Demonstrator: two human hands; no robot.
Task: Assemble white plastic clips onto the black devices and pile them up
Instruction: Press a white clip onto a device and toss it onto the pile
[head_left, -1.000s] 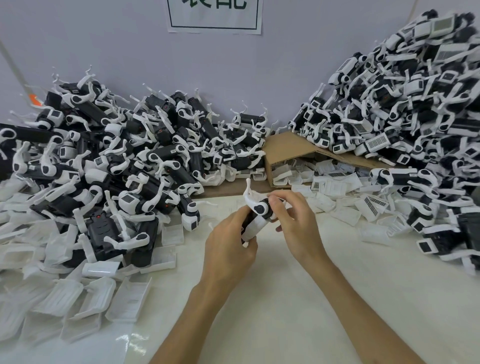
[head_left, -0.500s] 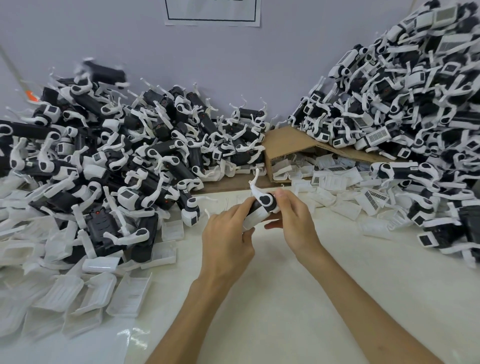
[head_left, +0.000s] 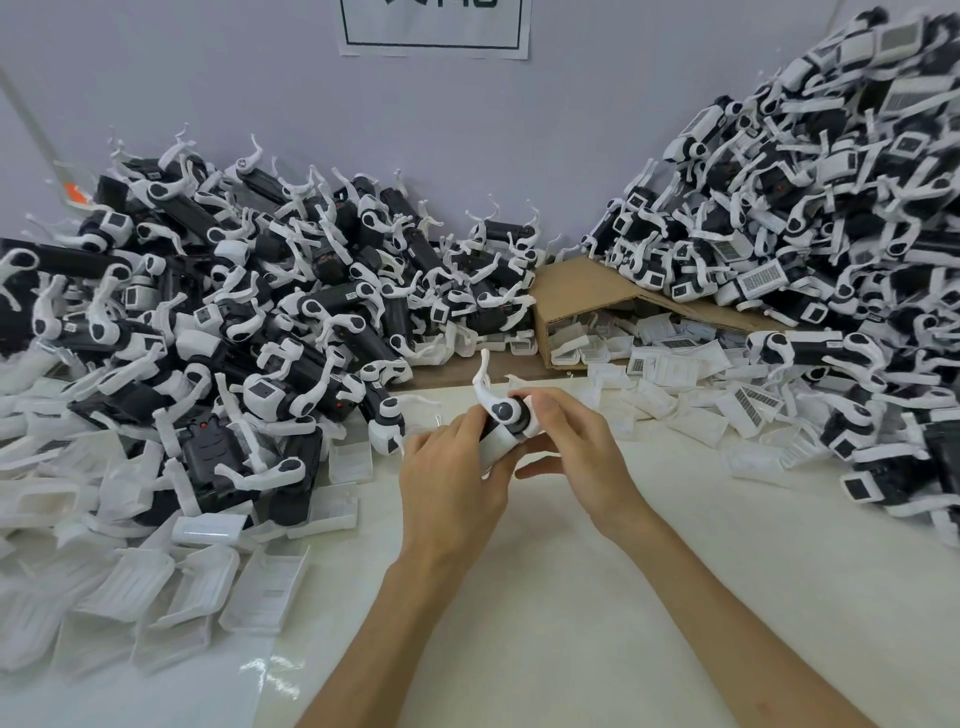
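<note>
Frame centre, just above worktop (head_left: 571, 597): left hand (head_left: 452, 478) grip wraps black device (head_left: 521, 417); right hand (head_left: 576, 447) grip pinches white clip (head_left: 487, 388) hub. Best: steady the body, press clip square until seated.

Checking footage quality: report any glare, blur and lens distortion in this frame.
Head view: soft, even light; a glare patch on the table at bottom left; wide-angle bending leans the right pile at the frame edge; left hand, right hand and the held device are sharp; lower-left trays look slightly soft.
</note>
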